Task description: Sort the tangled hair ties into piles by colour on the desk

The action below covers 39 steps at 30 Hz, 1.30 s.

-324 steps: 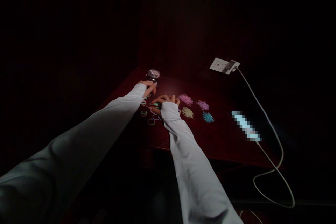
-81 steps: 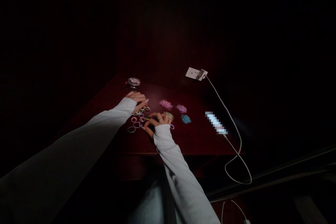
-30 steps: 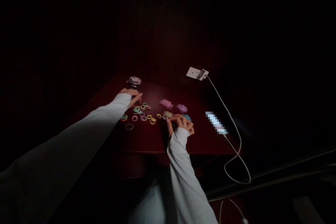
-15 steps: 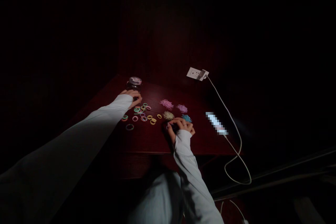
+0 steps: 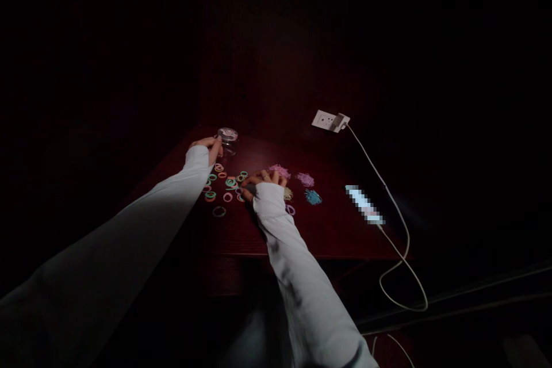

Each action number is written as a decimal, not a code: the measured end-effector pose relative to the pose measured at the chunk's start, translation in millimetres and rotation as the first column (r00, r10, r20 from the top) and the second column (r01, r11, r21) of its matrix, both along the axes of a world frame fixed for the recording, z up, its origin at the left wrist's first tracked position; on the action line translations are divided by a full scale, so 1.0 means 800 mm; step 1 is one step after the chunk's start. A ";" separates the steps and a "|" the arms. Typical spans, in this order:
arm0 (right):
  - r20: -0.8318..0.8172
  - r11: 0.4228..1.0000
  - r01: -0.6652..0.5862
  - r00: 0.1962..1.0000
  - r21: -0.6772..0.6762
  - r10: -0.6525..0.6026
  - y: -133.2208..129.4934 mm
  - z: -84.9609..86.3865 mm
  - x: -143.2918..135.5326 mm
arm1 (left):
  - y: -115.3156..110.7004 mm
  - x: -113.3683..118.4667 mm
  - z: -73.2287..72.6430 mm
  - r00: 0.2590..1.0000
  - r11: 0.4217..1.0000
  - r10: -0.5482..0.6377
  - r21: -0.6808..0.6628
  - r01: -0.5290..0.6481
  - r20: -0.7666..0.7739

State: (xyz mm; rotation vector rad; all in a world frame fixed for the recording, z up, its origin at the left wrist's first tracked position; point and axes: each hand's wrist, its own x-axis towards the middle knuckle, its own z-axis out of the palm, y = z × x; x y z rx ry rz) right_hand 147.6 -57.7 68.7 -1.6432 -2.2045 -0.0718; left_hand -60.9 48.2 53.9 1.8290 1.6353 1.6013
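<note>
My left hand [image 5: 209,146] is at the left side of a round clear jar [image 5: 230,148] with a patterned lid, its curled fingers against the jar. The jar stands upright at the back of the dark red table. My right hand [image 5: 266,178] reaches over the scattered small coloured hair ties [image 5: 227,198], fingers apart, thumb and index finger close to a few of them. Under its wrist side a cream pile of thin bands [image 5: 288,193] is partly covered. A lone purple hair tie [image 5: 290,210] lies just right of the right cuff.
Beyond my right hand lie a pink pile of thin bands [image 5: 280,171], a purple pile [image 5: 305,179] and a blue pile [image 5: 313,197]. A blurred-out phone [image 5: 364,204] lies at the right, its white cable [image 5: 394,202] running to a wall socket [image 5: 324,120]. The surroundings are very dark.
My right hand has moved left from beside the blue pile to the hair ties, uncovering the purple hair tie. My left hand has shifted from in front of the jar to its left side.
</note>
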 end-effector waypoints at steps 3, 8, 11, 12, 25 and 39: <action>0.002 0.999 0.048 0.999 -0.003 -0.048 0.006 -0.008 -0.004 | 0.011 -0.002 -0.004 0.981 0.999 0.034 0.004 -0.035 0.189; 0.028 0.997 0.075 0.997 0.000 -0.075 0.007 -0.017 -0.009 | 0.028 -0.005 -0.013 0.950 1.000 0.020 -0.005 -0.020 0.312; 0.031 0.998 0.061 0.998 0.015 -0.061 0.009 -0.020 -0.011 | 0.027 -0.004 -0.014 0.959 1.000 -0.002 0.004 0.001 0.284; 0.030 0.998 0.052 0.998 0.022 -0.052 0.010 -0.021 -0.012 | 0.025 -0.004 -0.014 0.964 1.000 -0.011 0.007 0.009 0.267; -0.222 0.907 0.329 0.935 0.262 -0.275 -0.049 -0.033 0.059 | 0.013 0.001 -0.007 0.985 0.998 -0.042 -0.047 0.051 0.166; -0.103 0.915 0.333 0.943 0.228 -0.317 -0.079 -0.043 0.115 | -0.013 0.020 -0.009 0.939 0.934 -0.340 -0.095 0.344 0.058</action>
